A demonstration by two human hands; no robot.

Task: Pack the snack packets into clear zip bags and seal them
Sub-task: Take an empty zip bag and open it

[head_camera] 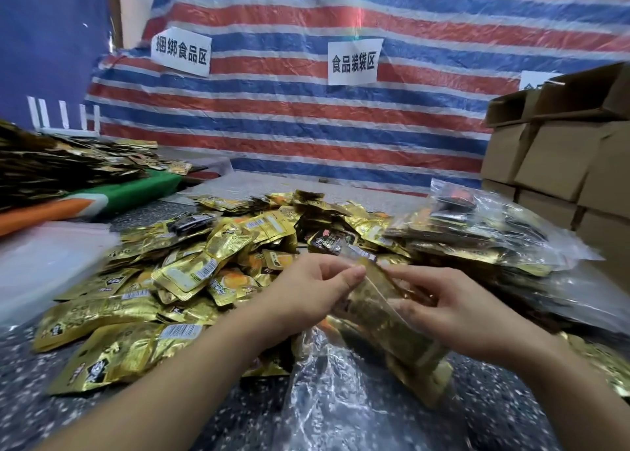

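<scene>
Both the left hand (313, 290) and right hand (453, 309) pinch the mouth of a clear zip bag (381, 317) of gold snack packets (184, 273), just in front of the loose pile. The film looks thin, limp and slippery, so it is best held at the stiffer zip strip.

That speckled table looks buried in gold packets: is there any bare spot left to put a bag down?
Bare speckled table shows at the near edge, right of the clear zip bag, and at the near left corner below the loose gold packets. The middle is crowded with packets; filled bags cover the right.
</scene>
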